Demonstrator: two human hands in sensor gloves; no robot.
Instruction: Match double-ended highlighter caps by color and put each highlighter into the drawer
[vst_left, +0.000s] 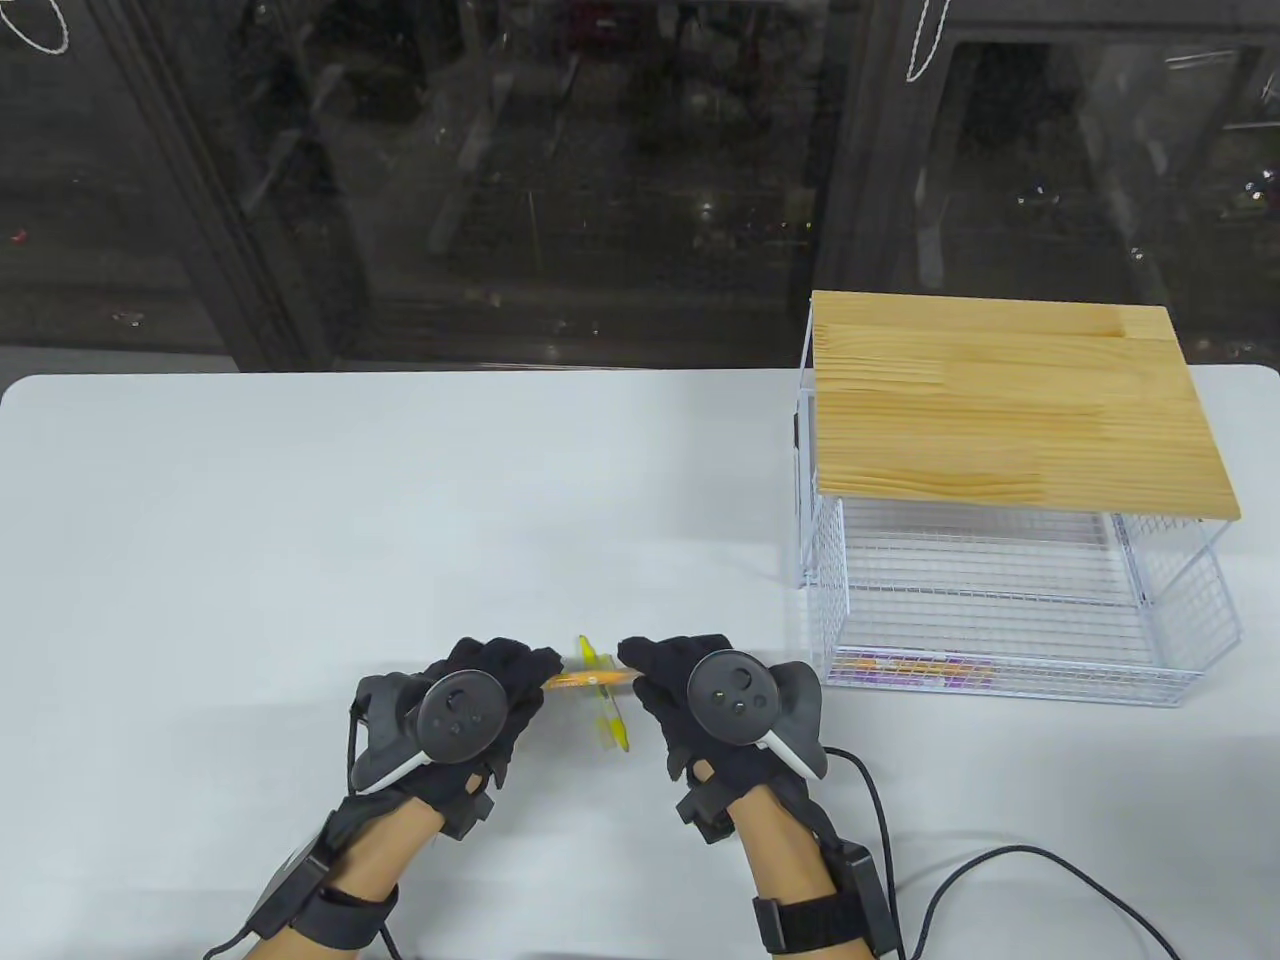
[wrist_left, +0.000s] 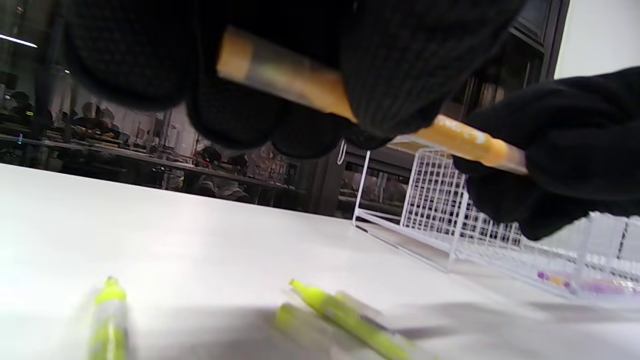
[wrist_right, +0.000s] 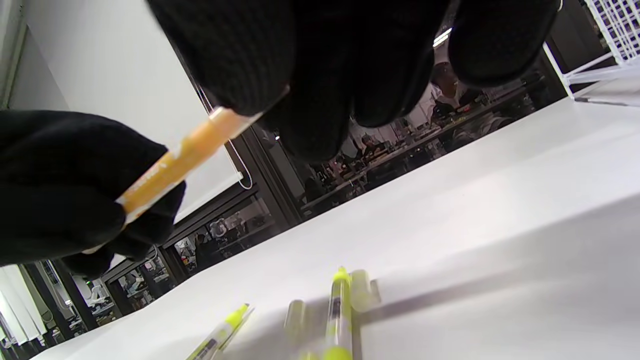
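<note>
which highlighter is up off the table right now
The orange highlighter: left hand and right hand each grip an end, holding it in the air. The yellow highlighters lie on the table beneath.

One orange highlighter (vst_left: 588, 679), two yellow-green highlighters (wrist_right: 338, 312) (wrist_right: 220, 332), two loose caps (wrist_right: 363, 295) (wrist_right: 296, 315), one wire drawer (vst_left: 1010, 600), two hands (vst_left: 490, 690) (vst_left: 680, 680).

1. The table view looks down from above and in front of the person, taking in the white table (vst_left: 300, 500); both gloved hands enter at the bottom edge.
2. Each wrist view sits low under its hand, very near, looking across the tabletop.
3. All three share the orange highlighter (vst_left: 585, 679) at centre.
</note>
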